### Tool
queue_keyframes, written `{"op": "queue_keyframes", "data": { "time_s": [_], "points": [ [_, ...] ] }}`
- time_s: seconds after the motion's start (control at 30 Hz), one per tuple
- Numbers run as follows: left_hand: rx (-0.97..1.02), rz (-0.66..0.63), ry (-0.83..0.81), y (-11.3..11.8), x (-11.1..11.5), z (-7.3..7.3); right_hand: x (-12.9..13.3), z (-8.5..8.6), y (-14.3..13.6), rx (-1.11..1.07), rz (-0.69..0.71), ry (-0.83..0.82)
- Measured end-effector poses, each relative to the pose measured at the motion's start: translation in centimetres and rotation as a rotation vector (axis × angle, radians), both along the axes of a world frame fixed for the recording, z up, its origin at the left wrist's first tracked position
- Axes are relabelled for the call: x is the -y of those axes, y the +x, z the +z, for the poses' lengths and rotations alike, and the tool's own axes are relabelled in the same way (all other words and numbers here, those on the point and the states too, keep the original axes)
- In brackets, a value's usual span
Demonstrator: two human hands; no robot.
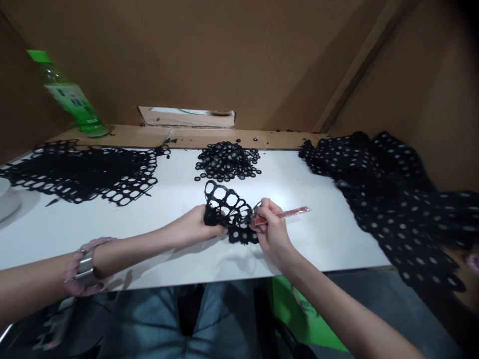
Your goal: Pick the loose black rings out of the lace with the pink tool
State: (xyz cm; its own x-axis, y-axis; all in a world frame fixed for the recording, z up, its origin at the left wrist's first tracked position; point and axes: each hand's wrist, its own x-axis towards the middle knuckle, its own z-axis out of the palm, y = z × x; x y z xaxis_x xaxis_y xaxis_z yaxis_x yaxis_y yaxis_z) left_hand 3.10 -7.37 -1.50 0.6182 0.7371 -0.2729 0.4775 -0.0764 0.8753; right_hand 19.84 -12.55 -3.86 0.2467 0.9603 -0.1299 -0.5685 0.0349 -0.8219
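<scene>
My left hand (204, 223) grips a small black sheet with round holes (228, 200), lifted just above the white table. Some holes along its lower edge are filled with grey-centred discs. Between the fingers of my right hand (271, 224) is a thin tool with a red handle (288, 214), its tip at the sheet's right side. The tip itself is hidden by the fingers and the black strands. Just behind the hands, a heap of small black rings with grey centres (226, 162) lies on the table.
Empty black mesh sheets (86, 172) are stacked at left, near a green bottle (77, 99) and a white bowl-like object (7, 199). Black dotted sheets (392, 194) drape over the table's right edge. A cardboard wall (224, 60) with a slot stands behind.
</scene>
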Motion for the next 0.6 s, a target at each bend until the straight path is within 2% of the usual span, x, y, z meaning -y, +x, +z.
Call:
{"op": "queue_keyframes", "data": {
  "time_s": [0.13, 0.27, 0.33, 0.43, 0.6],
  "points": [
    [-0.085, -0.013, -0.126, 0.9, -0.6, -0.2, 0.0, 0.1, -0.1, 0.011, 0.006, -0.011],
    [0.092, -0.084, -0.058, 1.3, -0.7, -0.7, 0.0, -0.4, -0.1, 0.059, 0.002, 0.008],
    [0.119, -0.072, -0.059, 1.3, -0.7, -1.0, 0.0, -0.9, 0.1, 0.150, -0.022, 0.024],
    [0.030, -0.044, -0.162, 1.1, -0.7, -1.3, -0.1, -1.6, 0.4, 0.350, -0.067, 0.043],
    [-0.019, -0.016, -0.291, 1.2, -1.0, -1.4, -0.2, -1.5, 0.4, 0.572, -0.026, 0.035]
  ]
}}
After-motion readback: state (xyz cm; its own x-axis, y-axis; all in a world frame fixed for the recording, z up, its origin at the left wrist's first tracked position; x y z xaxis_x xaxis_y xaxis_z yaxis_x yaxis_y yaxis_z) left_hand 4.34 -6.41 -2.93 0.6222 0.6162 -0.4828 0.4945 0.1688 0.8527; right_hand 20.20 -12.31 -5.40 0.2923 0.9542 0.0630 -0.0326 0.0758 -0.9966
